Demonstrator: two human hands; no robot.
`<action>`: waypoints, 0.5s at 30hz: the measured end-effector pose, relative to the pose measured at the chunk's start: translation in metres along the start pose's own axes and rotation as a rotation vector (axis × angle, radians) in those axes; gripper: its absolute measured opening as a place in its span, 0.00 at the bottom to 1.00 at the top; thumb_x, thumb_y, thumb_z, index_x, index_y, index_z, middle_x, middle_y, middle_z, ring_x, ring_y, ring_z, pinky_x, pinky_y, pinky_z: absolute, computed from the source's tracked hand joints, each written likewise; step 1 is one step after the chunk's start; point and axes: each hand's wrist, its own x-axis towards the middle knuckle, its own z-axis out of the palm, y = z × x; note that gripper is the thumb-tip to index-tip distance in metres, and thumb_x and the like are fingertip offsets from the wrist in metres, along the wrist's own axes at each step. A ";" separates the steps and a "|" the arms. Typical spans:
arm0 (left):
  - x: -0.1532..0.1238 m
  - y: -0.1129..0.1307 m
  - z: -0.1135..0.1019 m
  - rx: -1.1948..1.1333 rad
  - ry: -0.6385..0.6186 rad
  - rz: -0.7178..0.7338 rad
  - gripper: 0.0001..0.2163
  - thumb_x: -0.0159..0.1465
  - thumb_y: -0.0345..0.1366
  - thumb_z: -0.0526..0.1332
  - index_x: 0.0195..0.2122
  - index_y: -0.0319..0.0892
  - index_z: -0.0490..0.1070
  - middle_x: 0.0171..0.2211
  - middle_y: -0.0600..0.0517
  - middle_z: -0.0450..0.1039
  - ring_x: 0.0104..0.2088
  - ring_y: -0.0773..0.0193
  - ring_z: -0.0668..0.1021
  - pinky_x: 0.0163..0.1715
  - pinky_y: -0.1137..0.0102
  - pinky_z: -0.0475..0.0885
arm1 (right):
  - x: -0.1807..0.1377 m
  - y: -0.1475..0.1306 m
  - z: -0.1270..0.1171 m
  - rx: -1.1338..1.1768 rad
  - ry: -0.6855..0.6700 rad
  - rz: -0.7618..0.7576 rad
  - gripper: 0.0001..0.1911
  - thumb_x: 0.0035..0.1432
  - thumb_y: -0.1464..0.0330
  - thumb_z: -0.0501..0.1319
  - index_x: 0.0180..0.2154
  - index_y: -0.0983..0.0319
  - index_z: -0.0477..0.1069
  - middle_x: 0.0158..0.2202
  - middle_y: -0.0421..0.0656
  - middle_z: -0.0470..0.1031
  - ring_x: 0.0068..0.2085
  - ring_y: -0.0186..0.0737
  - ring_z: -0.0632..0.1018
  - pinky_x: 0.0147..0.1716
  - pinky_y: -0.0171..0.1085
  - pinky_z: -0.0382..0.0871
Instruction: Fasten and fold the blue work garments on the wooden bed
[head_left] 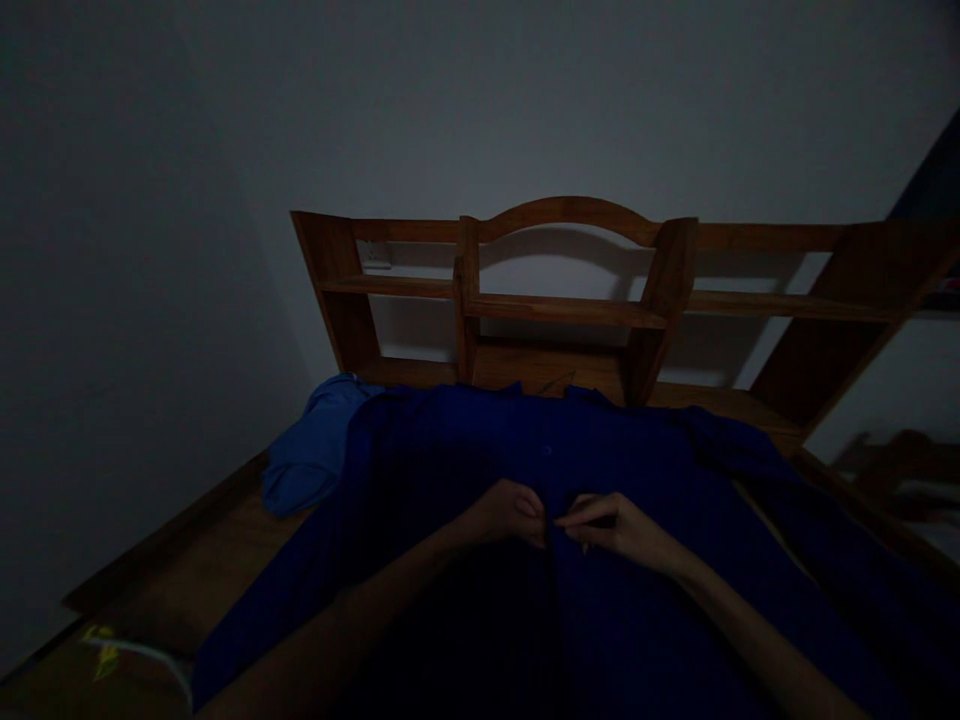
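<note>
A dark blue shirt (645, 470) lies spread flat across a wooden desk (195, 570), collar toward the back. My left hand (506, 512) and my right hand (619, 527) meet at the shirt's front opening near the middle, fingers pinched on the fabric edges there. A small button (547, 451) shows on the placket just above the hands. The scene is very dim, so what the fingertips pinch is hard to make out.
A wooden shelf unit (570, 300) stands at the back of the desk against a grey wall. A lighter blue cloth (315, 450) is bunched at the shirt's left. A white cable (142, 655) lies at the near left corner.
</note>
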 end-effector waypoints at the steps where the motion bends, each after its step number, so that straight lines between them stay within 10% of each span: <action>1: -0.001 0.001 0.001 -0.002 0.000 0.015 0.18 0.38 0.40 0.71 0.26 0.35 0.69 0.22 0.52 0.74 0.25 0.63 0.78 0.30 0.67 0.73 | 0.000 0.000 0.002 0.005 0.015 0.003 0.15 0.55 0.60 0.61 0.40 0.62 0.76 0.34 0.43 0.70 0.29 0.31 0.72 0.28 0.31 0.66; 15: -0.002 -0.002 -0.001 0.113 -0.046 0.116 0.15 0.44 0.39 0.69 0.27 0.36 0.68 0.24 0.51 0.74 0.26 0.63 0.78 0.29 0.70 0.71 | 0.005 -0.005 0.015 -0.078 0.206 0.018 0.13 0.52 0.59 0.62 0.33 0.63 0.75 0.30 0.41 0.70 0.26 0.30 0.71 0.26 0.30 0.64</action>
